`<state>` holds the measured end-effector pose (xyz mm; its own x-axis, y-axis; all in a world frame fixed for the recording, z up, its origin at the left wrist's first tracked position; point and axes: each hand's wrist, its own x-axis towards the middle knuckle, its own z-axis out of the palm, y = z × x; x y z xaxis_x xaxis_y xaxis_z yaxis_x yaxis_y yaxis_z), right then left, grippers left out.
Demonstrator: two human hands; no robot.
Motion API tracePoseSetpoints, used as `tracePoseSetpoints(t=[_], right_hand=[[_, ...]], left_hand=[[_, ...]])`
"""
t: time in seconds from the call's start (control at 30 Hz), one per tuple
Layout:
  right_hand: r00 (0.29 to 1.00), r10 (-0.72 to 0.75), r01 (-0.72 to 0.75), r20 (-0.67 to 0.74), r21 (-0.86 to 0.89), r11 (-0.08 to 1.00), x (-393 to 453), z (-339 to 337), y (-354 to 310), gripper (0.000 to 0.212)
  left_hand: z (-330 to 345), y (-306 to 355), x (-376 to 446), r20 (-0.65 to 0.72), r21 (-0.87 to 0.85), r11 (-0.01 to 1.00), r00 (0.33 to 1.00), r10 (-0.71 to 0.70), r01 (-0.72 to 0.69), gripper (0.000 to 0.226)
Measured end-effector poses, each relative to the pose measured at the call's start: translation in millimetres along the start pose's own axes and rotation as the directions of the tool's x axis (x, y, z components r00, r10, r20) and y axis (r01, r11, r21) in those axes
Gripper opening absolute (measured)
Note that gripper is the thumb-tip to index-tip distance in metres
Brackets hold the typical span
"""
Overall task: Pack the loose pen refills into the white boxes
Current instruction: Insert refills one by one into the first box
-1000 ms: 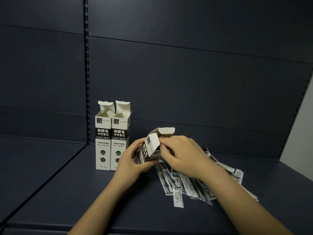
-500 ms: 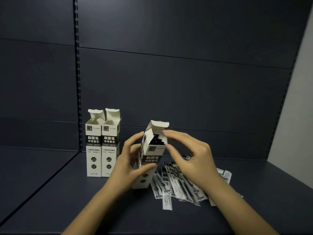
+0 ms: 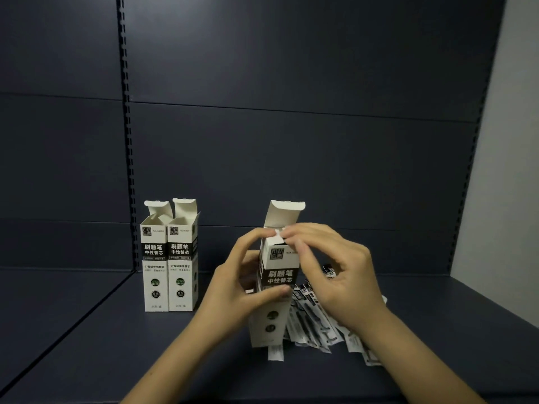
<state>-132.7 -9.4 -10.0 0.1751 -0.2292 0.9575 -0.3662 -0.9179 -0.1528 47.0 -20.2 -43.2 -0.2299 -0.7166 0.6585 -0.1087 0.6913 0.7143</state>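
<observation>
Since the earlier frame, both hands have shifted to the top of the held box, which now stands nearly upright instead of tilted, and the side flaps at its mouth are being folded inward. At far left, two white boxes stand upright side by side, touching each other, near the back panel of the dark shelf; their top lids are raised and their mouths are open. Right of them, well apart, the left hand grips the third white box: the thumb lies across its front face below the black label band, the other fingers wrap behind it, and the index finger curls onto the left top flap. This box rests on the shelf with its rear lid standing up. The right hand pinches the small right flap at the box mouth between thumb and index finger; its remaining fingers are loosely curled. Behind and to the right of the box, the loose pen refills in printed sleeves lie fanned on the shelf, partly hidden by the right wrist; one sleeve projects forward below the base of the box.
</observation>
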Motion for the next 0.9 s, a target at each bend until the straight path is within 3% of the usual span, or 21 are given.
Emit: tracePoseSetpoints(t=[0.17, 0.37, 0.47, 0.7, 0.8, 0.9], right_hand=[[0.989, 0.145, -0.145, 0.011, 0.01, 0.989, -13.0, -7.6, -4.1, 0.025], [0.918, 0.398, -0.394, -0.005, 0.128, 0.91, -14.0, -17.7, -8.3, 0.011], [0.908, 0.417, -0.404, -0.04, 0.183, 0.896, -7.6, -24.9, -9.4, 0.006], [0.835, 0.55, -0.55, 0.032, 0.111, 0.828, 15.2, -45.5, -1.3, 0.035], [0.816, 0.568, -0.578, 0.108, 0.113, 0.808, 25.1, -49.7, 0.5, 0.026], [0.856, 0.502, -0.516, 0.123, 0.139, 0.845, 24.4, -55.2, -3.5, 0.016]], left_hand=[[16.5, 0.7, -5.4, 0.016, -0.107, 0.991, 0.997, -0.08, 0.081, 0.076], [28.9, 2.6, -11.1, 0.031, -0.106, 0.985, 0.99, -0.134, 0.137, 0.078], [34.7, 9.0, -13.3, 0.042, -0.114, 0.982, 0.989, -0.144, 0.148, 0.077], [45.4, 27.3, -11.6, 0.01, -0.086, 0.989, 0.993, -0.12, 0.121, 0.075], [51.5, 33.0, -11.4, 0.02, -0.057, 0.992, 0.993, -0.114, 0.115, 0.074], [54.7, 36.1, -11.5, 0.022, -0.067, 0.992, 0.994, -0.11, 0.111, 0.076]])
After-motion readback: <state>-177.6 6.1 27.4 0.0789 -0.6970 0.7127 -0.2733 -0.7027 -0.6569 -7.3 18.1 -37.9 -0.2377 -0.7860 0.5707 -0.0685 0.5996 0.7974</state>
